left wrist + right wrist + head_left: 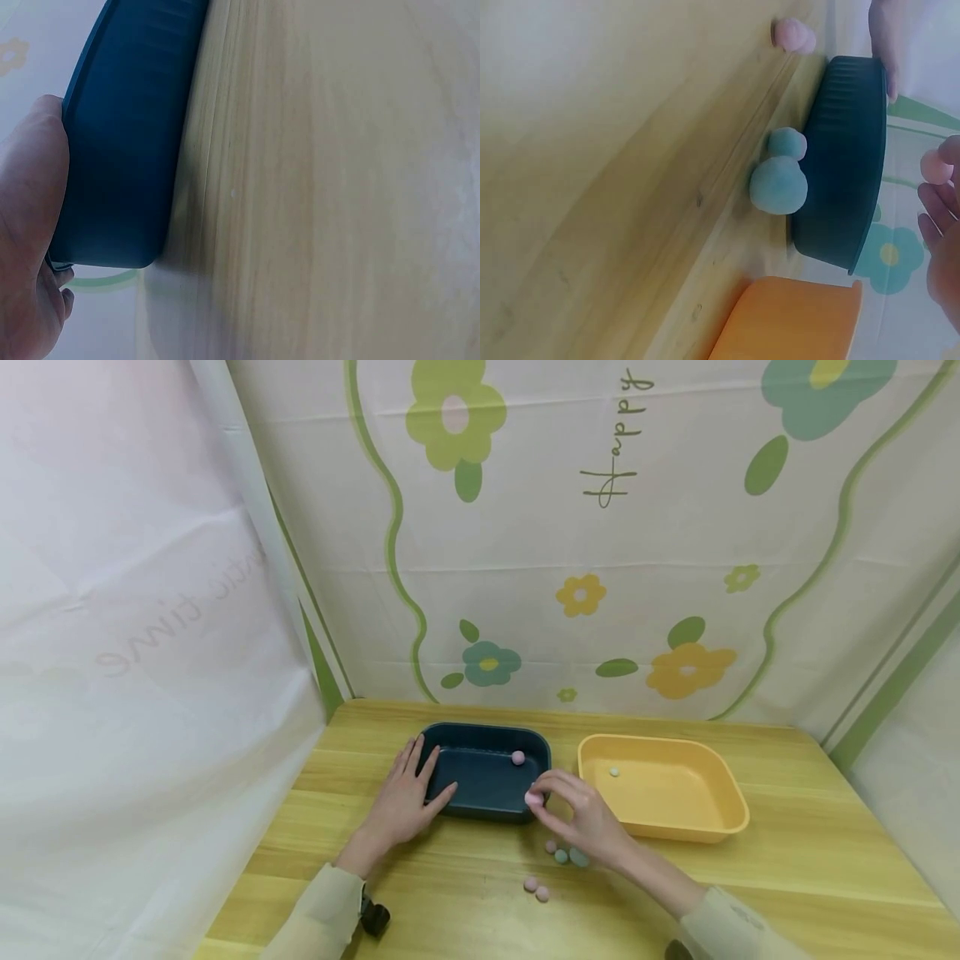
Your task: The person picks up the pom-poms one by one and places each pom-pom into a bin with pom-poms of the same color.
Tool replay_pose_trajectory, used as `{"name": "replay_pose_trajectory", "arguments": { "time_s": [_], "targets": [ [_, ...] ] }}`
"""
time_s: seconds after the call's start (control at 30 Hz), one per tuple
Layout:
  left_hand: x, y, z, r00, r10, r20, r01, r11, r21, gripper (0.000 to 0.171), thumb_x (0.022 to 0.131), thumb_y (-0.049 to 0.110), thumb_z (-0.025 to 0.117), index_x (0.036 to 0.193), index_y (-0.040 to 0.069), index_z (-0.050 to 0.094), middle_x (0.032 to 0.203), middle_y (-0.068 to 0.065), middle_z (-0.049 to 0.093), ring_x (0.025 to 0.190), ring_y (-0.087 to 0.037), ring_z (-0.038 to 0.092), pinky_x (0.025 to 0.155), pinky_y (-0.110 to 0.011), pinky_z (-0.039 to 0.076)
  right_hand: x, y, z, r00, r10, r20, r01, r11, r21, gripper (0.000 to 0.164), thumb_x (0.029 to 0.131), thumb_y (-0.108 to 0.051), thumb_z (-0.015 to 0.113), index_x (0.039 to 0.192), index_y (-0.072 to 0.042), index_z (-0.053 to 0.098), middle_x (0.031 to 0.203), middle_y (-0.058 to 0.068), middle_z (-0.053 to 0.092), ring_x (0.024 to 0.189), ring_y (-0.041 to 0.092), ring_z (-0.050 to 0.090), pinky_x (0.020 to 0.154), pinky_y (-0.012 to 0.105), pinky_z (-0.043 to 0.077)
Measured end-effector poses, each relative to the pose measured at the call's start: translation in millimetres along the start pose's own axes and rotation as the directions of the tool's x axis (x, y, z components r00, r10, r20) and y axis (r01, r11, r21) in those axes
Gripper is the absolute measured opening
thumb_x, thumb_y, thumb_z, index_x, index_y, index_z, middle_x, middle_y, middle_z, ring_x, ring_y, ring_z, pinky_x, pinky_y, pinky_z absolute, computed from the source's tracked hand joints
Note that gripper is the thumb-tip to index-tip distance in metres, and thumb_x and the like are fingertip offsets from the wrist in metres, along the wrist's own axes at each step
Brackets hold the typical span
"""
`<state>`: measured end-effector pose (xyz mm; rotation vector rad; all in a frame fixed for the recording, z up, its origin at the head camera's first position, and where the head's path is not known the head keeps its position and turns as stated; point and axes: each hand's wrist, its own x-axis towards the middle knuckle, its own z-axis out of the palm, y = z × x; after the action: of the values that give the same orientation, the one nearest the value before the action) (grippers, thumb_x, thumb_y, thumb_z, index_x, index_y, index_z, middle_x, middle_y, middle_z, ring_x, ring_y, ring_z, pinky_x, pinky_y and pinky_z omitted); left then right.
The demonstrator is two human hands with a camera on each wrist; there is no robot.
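My left hand [397, 797] rests on the left end of a dark blue tray [480, 783], its fingers spread over the rim. With thumb and fingertips my right hand [588, 822] pinches a pink ball [533, 799] over the tray's near right corner; the right wrist view shows that pinched ball [934, 166] higher than the rim. Inside the blue tray lies another pink ball [518, 758]. On the table below the right hand sit a larger green ball [778, 185], a smaller green ball [786, 142] and a pink ball [551, 847].
A yellow tray [667, 797] stands right of the blue one, with a small pale green ball [614, 772] inside. Two pink balls [531, 883] lie nearer the front of the wooden table [450, 885]. A patterned cloth [525, 543] hangs behind the table.
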<state>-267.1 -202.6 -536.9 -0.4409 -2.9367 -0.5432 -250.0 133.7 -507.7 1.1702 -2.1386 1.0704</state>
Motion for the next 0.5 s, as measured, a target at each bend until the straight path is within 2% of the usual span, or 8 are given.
{"name": "replay_pose_trajectory", "arguments": {
  "time_s": [0.17, 0.23, 0.43, 0.5],
  "targets": [
    [-0.1, 0.1, -0.2, 1.000, 0.000, 0.000, 0.000, 1.000, -0.002, 0.087, 0.110, 0.062, 0.055, 0.174, 0.008, 0.031, 0.185, -0.022, 0.009, 0.173, -0.043, 0.011, 0.140, -0.061, 0.020, 4.6, 5.4, 1.8, 1.000, -0.020, -0.017, 0.020, 1.000, -0.013, 0.025, 0.089, 0.008, 0.085, 0.107, -0.008, 0.077, 0.106, 0.003, 0.075, 0.093, 0.014, 0.071, 0.081, 0.036, 0.064],
    [0.0, 0.2, -0.3, 1.000, 0.001, 0.000, -0.001, 1.000, 0.001, 0.087, 0.110, 0.063, 0.054, 0.174, 0.008, 0.031, 0.185, -0.022, 0.009, 0.173, -0.043, 0.012, 0.140, -0.061, 0.021, 6.4, 7.1, 2.6, 0.999, -0.025, -0.023, 0.025, 1.000, -0.015, 0.028, 0.087, 0.009, 0.085, 0.108, -0.008, 0.076, 0.106, 0.003, 0.075, 0.092, 0.015, 0.071, 0.082, 0.033, 0.064],
    [0.2, 0.0, 0.0, 1.000, -0.002, 0.001, 0.002, 1.000, -0.002, 0.087, 0.110, 0.063, 0.054, 0.174, 0.009, 0.031, 0.185, -0.021, 0.009, 0.174, -0.042, 0.011, 0.140, -0.061, 0.020, 9.7, 8.7, 4.5, 0.999, 0.050, 0.000, -0.050, 0.998, -0.043, 0.025, 0.090, 0.004, 0.086, 0.108, -0.010, 0.076, 0.108, 0.000, 0.075, 0.098, 0.014, 0.072, 0.090, 0.023, 0.062],
    [0.3, 0.0, 0.0, 1.000, -0.003, 0.002, 0.003, 1.000, -0.003, 0.087, 0.110, 0.063, 0.054, 0.175, 0.009, 0.031, 0.185, -0.021, 0.009, 0.174, -0.042, 0.011, 0.140, -0.060, 0.020, 10.8, 8.9, 5.3, 0.997, 0.082, 0.013, -0.081, 0.995, -0.053, 0.021, 0.093, 0.000, 0.086, 0.108, -0.011, 0.077, 0.109, -0.001, 0.074, 0.099, 0.013, 0.071, 0.090, 0.024, 0.062]
  ]
}}
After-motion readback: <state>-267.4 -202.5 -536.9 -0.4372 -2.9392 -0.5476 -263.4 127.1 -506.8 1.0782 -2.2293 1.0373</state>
